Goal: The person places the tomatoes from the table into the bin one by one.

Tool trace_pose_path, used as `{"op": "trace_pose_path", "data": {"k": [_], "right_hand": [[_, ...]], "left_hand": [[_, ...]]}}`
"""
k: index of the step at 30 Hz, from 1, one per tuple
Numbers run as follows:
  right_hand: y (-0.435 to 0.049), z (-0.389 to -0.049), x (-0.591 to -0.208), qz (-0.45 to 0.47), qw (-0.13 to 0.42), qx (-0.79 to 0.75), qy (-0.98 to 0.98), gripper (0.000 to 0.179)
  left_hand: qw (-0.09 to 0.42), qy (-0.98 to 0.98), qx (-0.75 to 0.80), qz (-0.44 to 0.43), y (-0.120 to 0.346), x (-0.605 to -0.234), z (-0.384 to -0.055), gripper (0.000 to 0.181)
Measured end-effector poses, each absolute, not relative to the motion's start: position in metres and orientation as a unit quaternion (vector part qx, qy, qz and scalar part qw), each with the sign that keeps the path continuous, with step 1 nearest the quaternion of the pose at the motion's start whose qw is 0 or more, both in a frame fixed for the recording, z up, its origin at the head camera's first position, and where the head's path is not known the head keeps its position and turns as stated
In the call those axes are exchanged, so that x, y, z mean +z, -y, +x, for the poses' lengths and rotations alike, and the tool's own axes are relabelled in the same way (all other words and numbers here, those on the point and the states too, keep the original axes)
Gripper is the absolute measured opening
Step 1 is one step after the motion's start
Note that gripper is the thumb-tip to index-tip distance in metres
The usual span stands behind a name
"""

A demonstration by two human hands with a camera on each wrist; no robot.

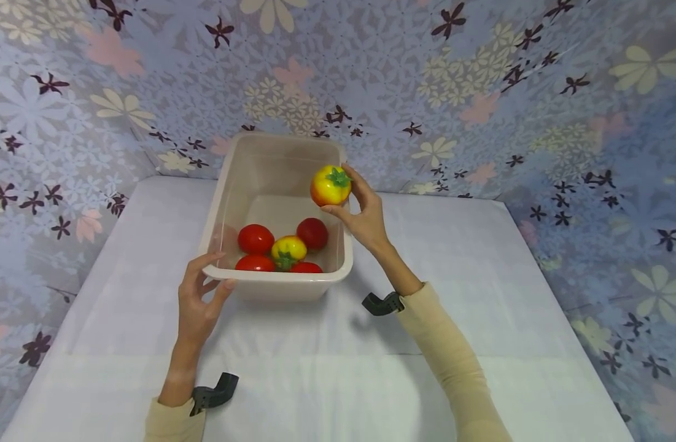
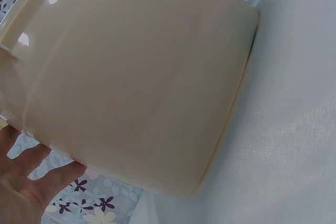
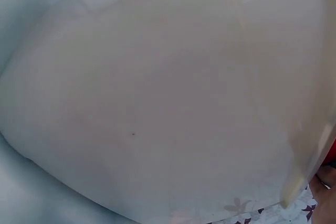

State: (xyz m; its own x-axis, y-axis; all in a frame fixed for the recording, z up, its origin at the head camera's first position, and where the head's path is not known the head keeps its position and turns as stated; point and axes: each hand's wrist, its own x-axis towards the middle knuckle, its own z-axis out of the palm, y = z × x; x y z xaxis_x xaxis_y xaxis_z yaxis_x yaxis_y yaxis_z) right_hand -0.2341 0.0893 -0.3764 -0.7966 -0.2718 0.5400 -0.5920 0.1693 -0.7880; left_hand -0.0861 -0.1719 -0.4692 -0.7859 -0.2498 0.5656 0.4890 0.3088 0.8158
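A glossy yellow-and-red tomato-like fruit [image 1: 328, 186] with a green leafy top is pinched between the thumb and fingers of my right hand [image 1: 365, 215]. It is held over the right side of a beige plastic bin [image 1: 282, 287]. My left hand [image 1: 199, 301] grips the bin's near left corner, fingers over the rim and thumb at the front. Inside lie several red fruits [image 1: 255, 238] and one yellow fruit [image 1: 288, 248] with a green top. In the left wrist view, the left fingers [image 2: 60, 177] reach the bin's edge. The bin wall [image 3: 157, 103] fills most of the right wrist view.
The bin stands on a table with a white cloth [image 1: 454, 258]. Behind the table rises a flower-patterned backdrop [image 1: 393, 92], which also runs along both sides. Each wrist carries a black mount [image 1: 383, 304].
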Motion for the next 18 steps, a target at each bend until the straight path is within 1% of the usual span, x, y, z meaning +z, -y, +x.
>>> {"op": "trace_pose_path", "data": {"k": [5, 13, 18], "right_hand": [[-0.0843, -0.2324, -0.3774, 0.287, 0.141, 0.568, 0.758, 0.072], [-0.0869, -0.2317, -0.3736, 0.281, 0.140, 0.561, 0.766, 0.072], [-0.0857, -0.2301, -0.3744, 0.291, 0.138, 0.547, 0.773, 0.072]], "left_hand": [[0.319, 0.741, -0.586, -0.081, 0.1755, -0.4703, -0.0858, 0.049], [0.306, 0.743, -0.589, -0.085, 0.1729, -0.4674, -0.0910, 0.049], [0.313, 0.744, -0.585, -0.079, 0.1729, -0.4684, -0.0880, 0.047]]}}
